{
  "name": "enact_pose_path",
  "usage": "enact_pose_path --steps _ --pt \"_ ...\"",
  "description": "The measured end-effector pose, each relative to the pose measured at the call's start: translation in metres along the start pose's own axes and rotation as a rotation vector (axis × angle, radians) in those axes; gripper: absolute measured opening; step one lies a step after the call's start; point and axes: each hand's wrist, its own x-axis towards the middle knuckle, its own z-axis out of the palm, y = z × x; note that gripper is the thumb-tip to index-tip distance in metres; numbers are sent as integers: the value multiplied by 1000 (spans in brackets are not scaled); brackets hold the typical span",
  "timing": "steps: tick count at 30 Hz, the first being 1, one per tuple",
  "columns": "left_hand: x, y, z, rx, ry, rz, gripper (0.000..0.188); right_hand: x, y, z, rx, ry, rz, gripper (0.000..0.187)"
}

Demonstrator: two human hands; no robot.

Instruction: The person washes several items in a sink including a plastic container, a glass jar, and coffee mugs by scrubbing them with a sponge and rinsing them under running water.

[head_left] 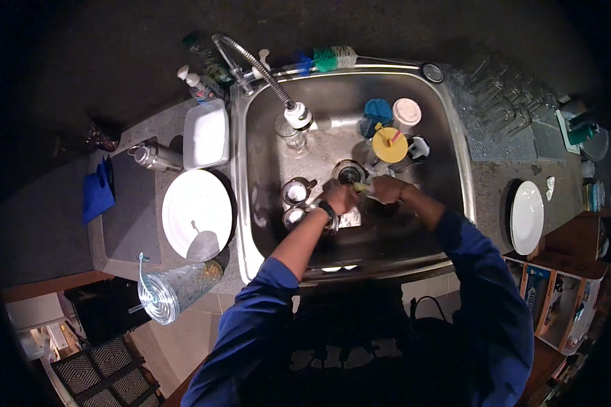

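Note:
Both hands are low over the steel sink (460,156), close together near the drain (349,173). My left hand (340,197), with a dark band at the wrist, is closed; whatever it grips is hidden. My right hand (387,189) is closed too, around what looks like a yellow-green sponge (364,187) with whitish foam at the fingers. Dark mugs with white suds inside, one a mug (296,192), stand left of my left hand. Beyond my right hand are a yellow-lidded cup (390,144), a blue cup (377,115), a pale pink cup (406,112) and a dark cup (419,148).
The faucet's spray head (297,116) hangs over a clear glass (292,139). On the left counter are a white tub (206,136), a white plate (197,214), a steel flask (157,156) and a clear tumbler (176,293). Several glasses (509,102) and another plate (527,217) stand right.

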Motion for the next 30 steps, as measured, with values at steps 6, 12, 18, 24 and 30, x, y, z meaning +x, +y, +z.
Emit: enact_pose_path --steps 6,12,18,24,30 --pt "60 9 159 -200 -120 -306 40 -130 -7 -41 -148 162 115 31" --pt "77 -19 233 -286 10 -248 44 -162 -15 -22 335 456 53 41" --pt "54 26 82 410 -306 -321 49 -157 -20 -34 400 369 51 40" --pt "45 9 4 296 352 -87 36 -108 -24 -16 306 601 3 36" --pt "28 24 -90 35 338 -179 33 -53 -70 -57 -95 1062 65 40"
